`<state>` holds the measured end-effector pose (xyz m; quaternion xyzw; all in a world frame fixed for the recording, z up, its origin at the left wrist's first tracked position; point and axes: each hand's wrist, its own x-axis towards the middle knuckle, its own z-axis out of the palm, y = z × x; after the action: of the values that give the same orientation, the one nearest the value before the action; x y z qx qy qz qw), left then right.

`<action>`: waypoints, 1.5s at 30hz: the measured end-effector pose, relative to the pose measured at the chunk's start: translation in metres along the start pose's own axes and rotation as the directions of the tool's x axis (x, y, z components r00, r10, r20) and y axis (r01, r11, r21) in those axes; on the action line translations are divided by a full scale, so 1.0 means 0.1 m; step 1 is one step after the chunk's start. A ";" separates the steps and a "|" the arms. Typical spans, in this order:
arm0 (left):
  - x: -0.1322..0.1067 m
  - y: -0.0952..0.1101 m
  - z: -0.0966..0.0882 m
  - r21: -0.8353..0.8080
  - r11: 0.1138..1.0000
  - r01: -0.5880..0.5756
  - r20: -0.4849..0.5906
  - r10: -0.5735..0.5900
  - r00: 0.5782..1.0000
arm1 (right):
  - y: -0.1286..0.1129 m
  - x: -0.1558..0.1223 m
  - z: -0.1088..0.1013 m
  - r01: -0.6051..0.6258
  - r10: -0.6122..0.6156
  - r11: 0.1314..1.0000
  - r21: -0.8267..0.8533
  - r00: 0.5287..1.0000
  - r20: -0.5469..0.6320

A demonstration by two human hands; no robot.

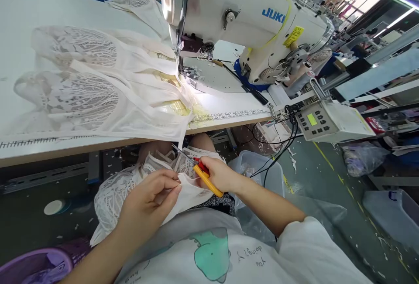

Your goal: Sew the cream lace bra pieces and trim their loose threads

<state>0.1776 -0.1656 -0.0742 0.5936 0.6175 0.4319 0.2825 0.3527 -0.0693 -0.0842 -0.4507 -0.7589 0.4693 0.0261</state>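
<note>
My right hand (218,174) is closed on scissors (207,180) with yellow-orange and red handles; their blades point up and left, toward the table edge. Between thumb and fingertips, my left hand (152,196) pinches the edge of a white fabric garment (191,190). This cloth lies across my lap, and part of it runs under my right hand. More white lace fabric (114,192) is bunched on my lap at the left. On the table, white lace garments (88,92) lie spread out, with a strap end hanging over the edge close to the scissor tips.
A JUKI sewing machine (235,9) stands over the white table (19,9). Its control box (330,122) and black cables hang at the right. Below are a clear plastic bin (276,175) and a purple basket (62,253). Scraps litter the green floor.
</note>
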 end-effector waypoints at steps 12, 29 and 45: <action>0.01 0.01 0.11 0.030 1.000 -0.007 0.021 0.006 1.000 | 0.09 0.04 0.06 -0.086 0.093 0.991 0.098 0.993 -0.069; 0.00 -0.04 0.10 -0.091 0.981 0.170 -0.065 -0.176 0.982 | 0.22 -0.04 0.01 0.015 -0.086 0.864 0.504 0.989 0.119; -0.01 -0.14 0.01 0.028 0.999 -0.020 -0.198 0.025 0.980 | 0.07 -0.30 0.04 0.251 -0.198 0.915 0.316 0.961 -0.190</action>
<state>0.1715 -0.1655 -0.0873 0.5580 0.6415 0.4840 0.2068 0.3733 -0.0926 -0.0807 -0.3840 -0.7100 0.5497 0.2153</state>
